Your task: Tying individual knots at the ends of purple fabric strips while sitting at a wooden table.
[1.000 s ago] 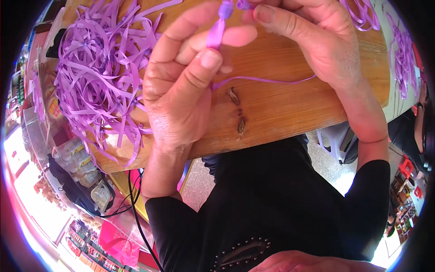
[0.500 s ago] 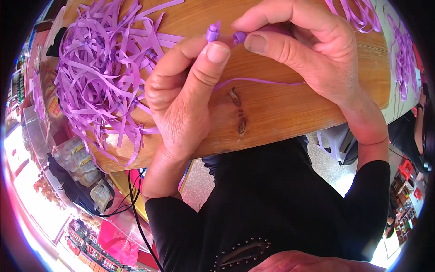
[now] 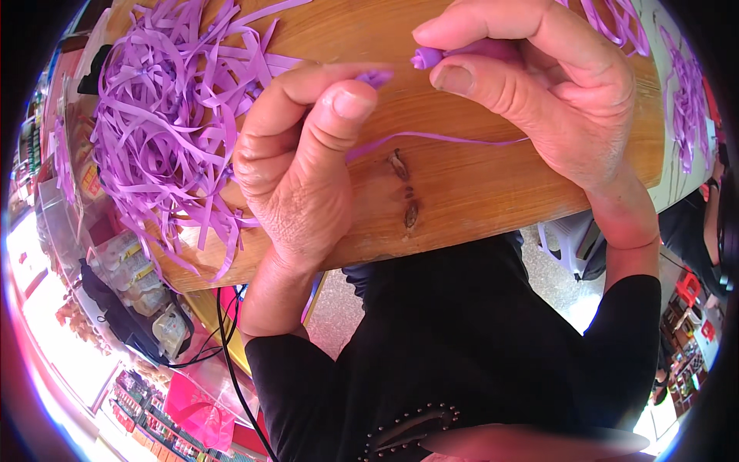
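My left hand [image 3: 296, 165] is raised over the wooden table, thumb and forefinger closed on a small knotted end of purple ribbon [image 3: 375, 78]. Across a short gap, my right hand [image 3: 566, 100] pinches another purple ribbon knot [image 3: 426, 58], which has a curled, rosette-like tip. A thin purple ribbon strand [image 3: 443, 137] runs behind both hands, just above the tabletop or on it; I cannot tell which. Left of my left hand lies a large tangled heap of purple ribbons [image 3: 165, 108], with small knots in some of them.
The wooden table [image 3: 477, 192] has its curved near edge by my body. More purple ribbons [image 3: 616, 27] lie at the far right, and others hang over a pale surface [image 3: 685, 100]. Left of the table are plastic packages [image 3: 127, 266] and a black cable [image 3: 229, 362]. A pale stool [image 3: 566, 242] stands below right.
My hands have drawn farther apart, the left one going left and the right one going right. The ribbon end in my left fingers now points sideways instead of up.
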The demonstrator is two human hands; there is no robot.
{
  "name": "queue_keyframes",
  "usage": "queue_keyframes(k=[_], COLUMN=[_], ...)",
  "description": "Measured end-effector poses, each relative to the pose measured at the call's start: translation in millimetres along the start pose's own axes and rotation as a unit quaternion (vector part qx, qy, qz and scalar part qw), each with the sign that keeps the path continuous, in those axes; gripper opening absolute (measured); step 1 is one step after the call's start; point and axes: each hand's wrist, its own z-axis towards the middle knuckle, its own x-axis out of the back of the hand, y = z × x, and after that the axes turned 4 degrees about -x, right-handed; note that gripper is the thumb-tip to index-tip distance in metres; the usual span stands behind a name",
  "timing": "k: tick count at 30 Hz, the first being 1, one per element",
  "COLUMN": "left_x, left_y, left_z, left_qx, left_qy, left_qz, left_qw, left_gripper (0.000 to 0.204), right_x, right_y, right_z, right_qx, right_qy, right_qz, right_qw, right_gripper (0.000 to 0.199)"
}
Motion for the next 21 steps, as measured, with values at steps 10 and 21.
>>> queue_keyframes(k=[10,21], left_x=[0.6,3.2], left_y=[-4.2,-5.6], left_z=[-0.7,-2.2], left_qx=[-0.033,-0.052], left_qy=[-0.05,-0.065], left_qz=[-0.033,-0.019], left_qw=[0.998,0.996], left_gripper=[0.02,0.014], right_x=[-1.6,14.0], right_y=[15.5,-23.8], right_z=[6.2,11.5], right_qx=[0.155,-0.001], right_qy=[0.017,-0.116], right_qz=[-0.03,-0.134], right_qw=[0.987,0.984], right_gripper=[0.022,0.021])
